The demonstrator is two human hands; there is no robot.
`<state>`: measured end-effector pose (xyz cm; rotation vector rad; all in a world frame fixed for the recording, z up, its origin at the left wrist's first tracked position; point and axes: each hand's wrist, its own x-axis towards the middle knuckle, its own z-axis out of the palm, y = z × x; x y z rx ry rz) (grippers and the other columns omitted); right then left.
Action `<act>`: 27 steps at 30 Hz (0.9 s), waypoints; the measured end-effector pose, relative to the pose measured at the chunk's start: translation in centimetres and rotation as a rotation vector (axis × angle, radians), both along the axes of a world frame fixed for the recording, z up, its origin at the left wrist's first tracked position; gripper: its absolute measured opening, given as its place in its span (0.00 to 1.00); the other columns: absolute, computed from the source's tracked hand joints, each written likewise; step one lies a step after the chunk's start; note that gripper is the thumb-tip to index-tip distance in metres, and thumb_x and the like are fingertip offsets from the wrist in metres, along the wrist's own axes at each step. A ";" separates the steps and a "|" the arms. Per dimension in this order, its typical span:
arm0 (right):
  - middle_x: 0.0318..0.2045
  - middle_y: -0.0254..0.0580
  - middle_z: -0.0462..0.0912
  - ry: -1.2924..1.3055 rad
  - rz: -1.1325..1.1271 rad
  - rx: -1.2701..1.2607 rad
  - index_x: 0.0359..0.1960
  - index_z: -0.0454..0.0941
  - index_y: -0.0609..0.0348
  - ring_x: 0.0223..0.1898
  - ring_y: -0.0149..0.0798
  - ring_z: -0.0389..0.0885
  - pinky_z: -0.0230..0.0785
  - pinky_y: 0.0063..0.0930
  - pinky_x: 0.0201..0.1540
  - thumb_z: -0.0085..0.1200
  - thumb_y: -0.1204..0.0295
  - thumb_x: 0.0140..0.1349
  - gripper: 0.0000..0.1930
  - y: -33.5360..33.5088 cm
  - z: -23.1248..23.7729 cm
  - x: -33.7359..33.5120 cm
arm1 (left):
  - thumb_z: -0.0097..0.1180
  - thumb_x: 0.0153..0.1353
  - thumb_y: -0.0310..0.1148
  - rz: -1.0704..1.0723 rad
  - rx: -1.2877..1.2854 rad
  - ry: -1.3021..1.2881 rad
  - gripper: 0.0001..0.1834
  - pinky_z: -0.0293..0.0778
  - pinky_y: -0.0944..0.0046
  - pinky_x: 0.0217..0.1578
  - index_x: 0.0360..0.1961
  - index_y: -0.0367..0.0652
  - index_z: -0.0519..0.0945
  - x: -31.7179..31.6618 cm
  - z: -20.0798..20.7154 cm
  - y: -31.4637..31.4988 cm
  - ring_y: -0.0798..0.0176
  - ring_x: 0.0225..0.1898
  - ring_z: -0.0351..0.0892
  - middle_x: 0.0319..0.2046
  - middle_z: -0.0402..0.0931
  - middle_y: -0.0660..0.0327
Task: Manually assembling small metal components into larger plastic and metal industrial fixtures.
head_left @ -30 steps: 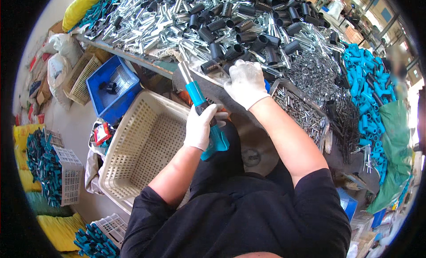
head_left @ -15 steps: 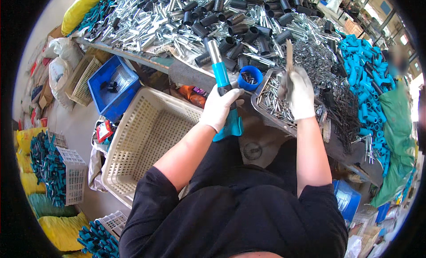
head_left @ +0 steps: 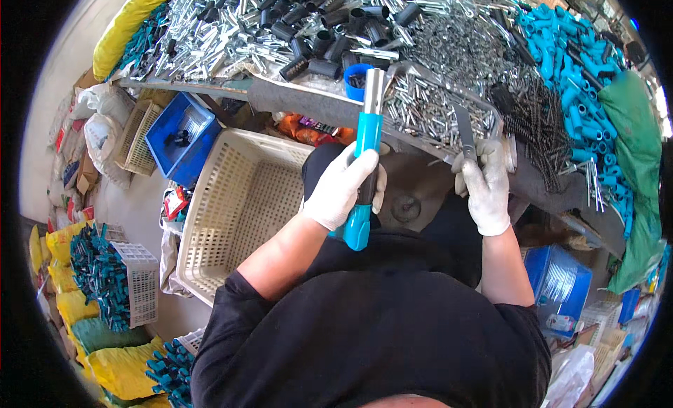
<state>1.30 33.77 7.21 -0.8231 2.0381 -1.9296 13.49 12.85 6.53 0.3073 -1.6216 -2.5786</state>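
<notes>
My left hand (head_left: 338,192), in a white glove, is wrapped round a teal-and-black tool handle (head_left: 369,133) with a shiny metal tube at its upper end. It is held upright over my lap, just in front of the bench edge. In my gloved right hand (head_left: 485,187) is a flat dark metal bar (head_left: 464,126), pointing up and slightly left, its lower end hidden by the fingers. The bar's tip lies over a metal tray (head_left: 419,139) of small silver pins. Beside the tray, partly behind the tube, stands a blue cup (head_left: 352,92) with small dark parts inside.
Piles of silver rods (head_left: 203,43), black sleeves (head_left: 326,47), dark springs (head_left: 529,120) and teal handles (head_left: 571,50) cover the bench. A cream basket (head_left: 242,212) stands left of my legs, near a blue crate (head_left: 181,138). Green cloth (head_left: 631,155) hangs at right.
My right hand has come back toward me from above the tray, still with the bar. The handle in my left hand has moved slightly right and nearer, and stands more upright.
</notes>
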 end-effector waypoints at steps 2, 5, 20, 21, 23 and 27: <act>0.28 0.36 0.74 0.085 -0.038 0.032 0.41 0.68 0.60 0.26 0.28 0.72 0.66 0.23 0.30 0.47 0.77 0.65 0.05 0.8 -1.1 0.2 | 0.45 0.68 0.55 -0.044 0.068 -0.016 0.28 0.72 0.66 0.21 0.54 0.39 0.66 0.5 -0.1 1.3 0.64 0.18 0.73 0.24 0.72 0.58; 0.28 0.36 0.74 0.144 -0.104 0.252 0.41 0.72 0.60 0.30 0.30 0.73 0.68 0.25 0.37 0.54 0.73 0.61 0.08 1.7 -0.4 1.6 | 0.39 0.70 0.57 -0.085 0.105 -0.042 0.30 0.72 0.67 0.21 0.56 0.39 0.66 1.1 -0.2 3.5 0.64 0.19 0.73 0.25 0.73 0.58; 0.25 0.39 0.75 0.191 0.113 0.204 0.36 0.75 0.62 0.28 0.30 0.72 0.67 0.25 0.33 0.54 0.67 0.65 0.10 5.6 -1.6 5.0 | 0.57 0.58 0.29 -0.135 0.004 -0.028 0.27 0.77 0.63 0.31 0.57 0.39 0.62 2.9 -0.2 6.8 0.63 0.31 0.76 0.41 0.70 0.55; 0.24 0.39 0.75 0.200 0.103 0.207 0.36 0.75 0.62 0.27 0.30 0.72 0.67 0.25 0.33 0.54 0.67 0.65 0.09 5.6 -2.0 5.3 | 0.57 0.57 0.28 -0.076 -0.029 -0.018 0.28 0.77 0.63 0.30 0.57 0.39 0.61 2.6 0.2 7.0 0.62 0.30 0.76 0.41 0.70 0.55; 0.24 0.38 0.74 0.189 0.064 0.210 0.36 0.75 0.62 0.26 0.30 0.72 0.67 0.25 0.32 0.55 0.67 0.65 0.10 5.6 -1.9 5.3 | 0.57 0.55 0.28 -0.049 0.013 0.021 0.30 0.76 0.63 0.30 0.58 0.40 0.62 1.9 0.6 7.0 0.61 0.30 0.76 0.39 0.71 0.55; 0.23 0.39 0.75 0.184 -0.022 0.175 0.37 0.76 0.63 0.25 0.29 0.71 0.67 0.25 0.31 0.56 0.67 0.64 0.10 5.6 -2.1 4.3 | 0.57 0.47 0.26 -0.066 0.200 0.067 0.36 0.78 0.59 0.30 0.61 0.42 0.61 0.9 1.2 6.4 0.58 0.31 0.77 0.38 0.72 0.55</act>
